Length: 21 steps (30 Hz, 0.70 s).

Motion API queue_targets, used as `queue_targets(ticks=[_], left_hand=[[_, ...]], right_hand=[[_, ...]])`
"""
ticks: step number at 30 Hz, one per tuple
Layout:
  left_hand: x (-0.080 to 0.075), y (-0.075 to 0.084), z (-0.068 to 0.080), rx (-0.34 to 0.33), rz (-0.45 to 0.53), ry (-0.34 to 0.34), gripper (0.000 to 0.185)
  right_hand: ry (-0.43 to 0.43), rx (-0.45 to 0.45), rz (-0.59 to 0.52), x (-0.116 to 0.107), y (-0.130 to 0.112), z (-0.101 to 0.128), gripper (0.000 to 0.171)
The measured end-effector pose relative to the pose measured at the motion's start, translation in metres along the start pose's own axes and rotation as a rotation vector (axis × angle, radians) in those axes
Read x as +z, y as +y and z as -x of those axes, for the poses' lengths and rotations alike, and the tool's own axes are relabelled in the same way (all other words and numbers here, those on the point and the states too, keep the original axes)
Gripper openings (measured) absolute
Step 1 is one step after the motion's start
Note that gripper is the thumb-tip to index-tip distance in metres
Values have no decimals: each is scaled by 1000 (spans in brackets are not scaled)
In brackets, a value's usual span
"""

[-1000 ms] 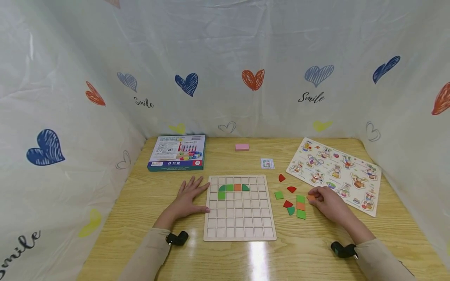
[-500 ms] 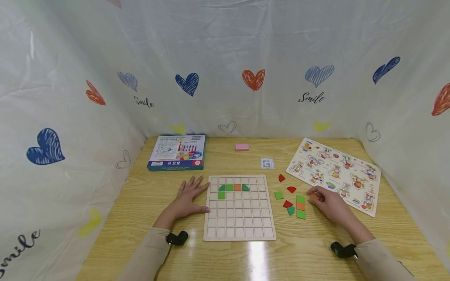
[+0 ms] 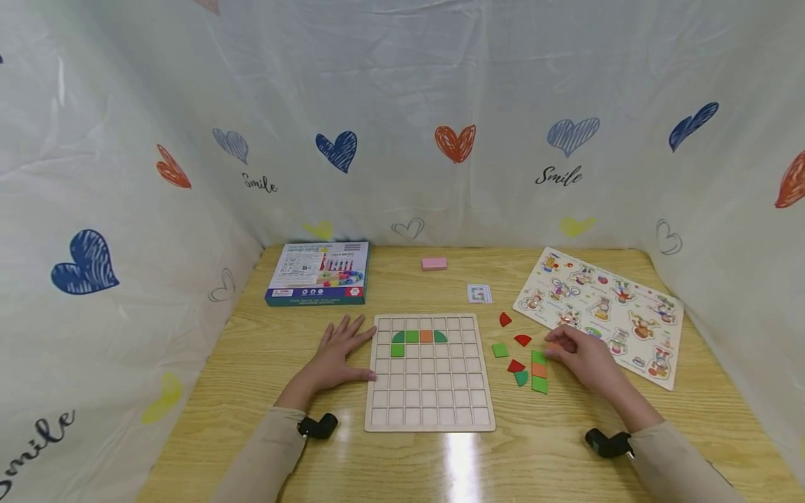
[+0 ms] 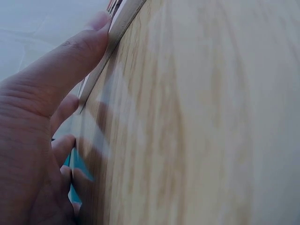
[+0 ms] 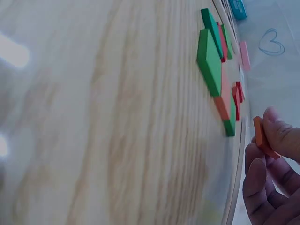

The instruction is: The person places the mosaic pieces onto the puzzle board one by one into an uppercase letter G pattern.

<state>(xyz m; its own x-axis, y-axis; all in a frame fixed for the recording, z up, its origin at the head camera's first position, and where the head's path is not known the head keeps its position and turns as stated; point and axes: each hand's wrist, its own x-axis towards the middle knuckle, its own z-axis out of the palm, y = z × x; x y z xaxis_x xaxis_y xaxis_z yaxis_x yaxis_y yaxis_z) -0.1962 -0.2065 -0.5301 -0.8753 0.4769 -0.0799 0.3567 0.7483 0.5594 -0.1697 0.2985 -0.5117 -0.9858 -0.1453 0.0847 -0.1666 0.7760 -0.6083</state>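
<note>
My right hand [image 3: 586, 360] pinches an orange square tile [image 5: 263, 139] between thumb and fingers, raised off the table just right of a short column of tiles. That column has a green tile [image 3: 539, 384] nearest me, an orange tile [image 3: 539, 370] in the middle and another green one behind. My left hand [image 3: 336, 358] lies with spread fingers at the left side of a wooden grid board [image 3: 434, 417], its thumb [image 4: 79, 51] touching the edge. In the board's upper cells lie two dark green quarter-round pieces, two light green squares and an orange square [image 3: 426, 337].
Red quarter-round pieces [image 3: 523, 340], a dark green one [image 3: 521, 378] and a loose green square [image 3: 499, 350] lie right of the board. A small pattern card [image 3: 479, 293], a pink block [image 3: 434, 264], a boxed toy [image 3: 316, 274] and a picture puzzle board [image 3: 600, 307] stand farther back.
My right hand has lifted the orange tile and shifted slightly left and away from me, toward the tile column. The left hand has stayed in place.
</note>
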Motion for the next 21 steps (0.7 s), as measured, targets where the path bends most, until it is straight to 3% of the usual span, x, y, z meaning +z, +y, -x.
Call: queue_targets(ticks=[8,21], left_hand=[[1,-2,0,0,0,1,97],[0,0,-1,1,-10,0,98]], right_hand=[[-41,41,-70,10,-19,-14,21],[-149,-49,-233,42,-57,-37,20]])
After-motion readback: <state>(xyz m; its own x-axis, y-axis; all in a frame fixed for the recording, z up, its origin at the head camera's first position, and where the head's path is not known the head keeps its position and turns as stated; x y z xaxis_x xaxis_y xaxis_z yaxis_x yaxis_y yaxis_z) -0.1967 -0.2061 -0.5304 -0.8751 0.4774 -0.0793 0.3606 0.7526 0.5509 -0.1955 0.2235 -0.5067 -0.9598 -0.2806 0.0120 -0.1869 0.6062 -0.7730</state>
